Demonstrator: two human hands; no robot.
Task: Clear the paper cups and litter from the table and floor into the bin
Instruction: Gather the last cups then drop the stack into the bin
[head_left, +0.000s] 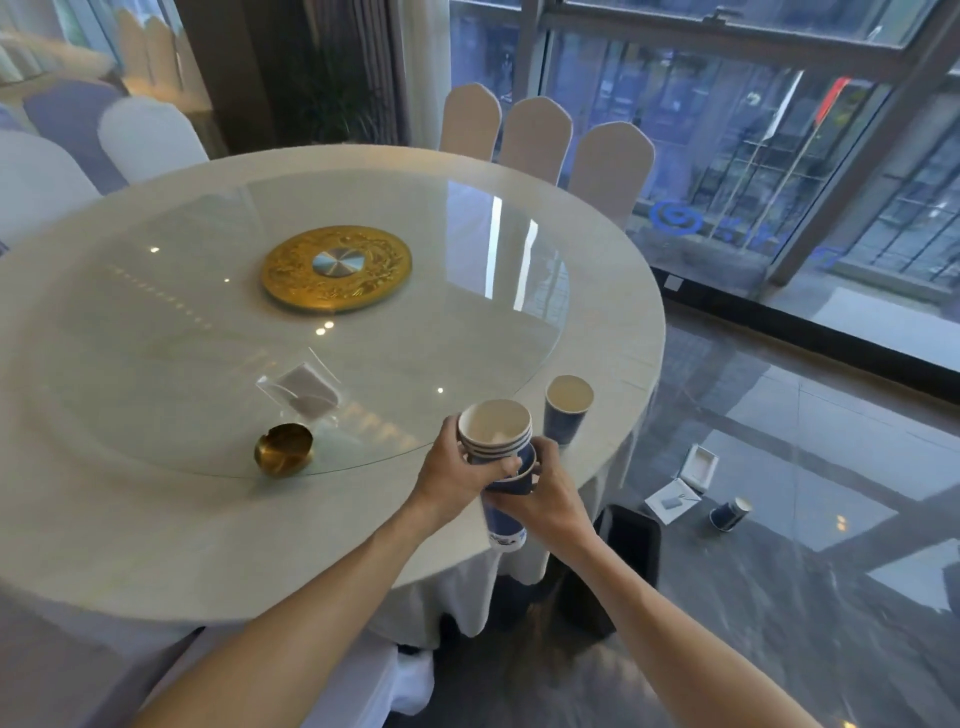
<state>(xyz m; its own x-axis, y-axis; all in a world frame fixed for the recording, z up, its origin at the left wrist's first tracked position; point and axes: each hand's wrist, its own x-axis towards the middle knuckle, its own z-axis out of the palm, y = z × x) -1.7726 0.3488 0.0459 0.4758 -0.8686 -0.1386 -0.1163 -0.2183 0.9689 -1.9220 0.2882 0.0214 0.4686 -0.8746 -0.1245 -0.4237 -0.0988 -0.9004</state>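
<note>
Over the near right edge of the round table (156, 540), both my hands hold blue paper cups. My left hand (457, 475) grips a nested stack of cups (495, 428), and its lower end sits in another blue cup (503, 514) gripped by my right hand (545, 493). One more blue cup (567, 409) stands upright on the table just right of the stack. On the floor to the right lie a tipped blue cup (730, 513), an open white box (698, 467) and a flat white packet (672, 501). A black bin (631, 540) stands beside the table below my right hand.
A brass ashtray (283, 449) and a clear plastic napkin holder (306, 389) sit on the glass turntable (415, 322) with its gold centre disc (336, 269). Covered chairs (537, 137) ring the far side. Large windows (753, 156) close off the right.
</note>
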